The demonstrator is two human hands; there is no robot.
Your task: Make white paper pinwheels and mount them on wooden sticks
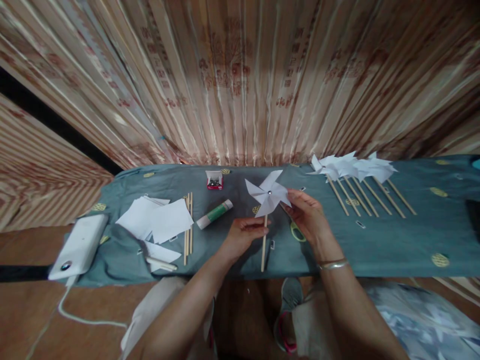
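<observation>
A white paper pinwheel [267, 196] with a shiny pin at its centre stands upright on a wooden stick [264, 250] above the middle of the table. My left hand [244, 235] grips the stick just under the paper blades, thumb and fingers closed round it. At the pinwheel's right edge, my right hand [304, 212] has its fingers closed on a blade; the fingertips are partly hidden behind the paper. Just below the right hand, a yellow-rimmed loop [298, 231] shows on the cloth, perhaps a scissors handle.
Several finished pinwheels [356, 167] lie in a row at the right. Left of my hands are a glue stick [215, 214], a red box of pins [215, 181], loose wooden sticks [191, 225], white paper sheets [170, 222] and a white power bank [79, 245] with a cable.
</observation>
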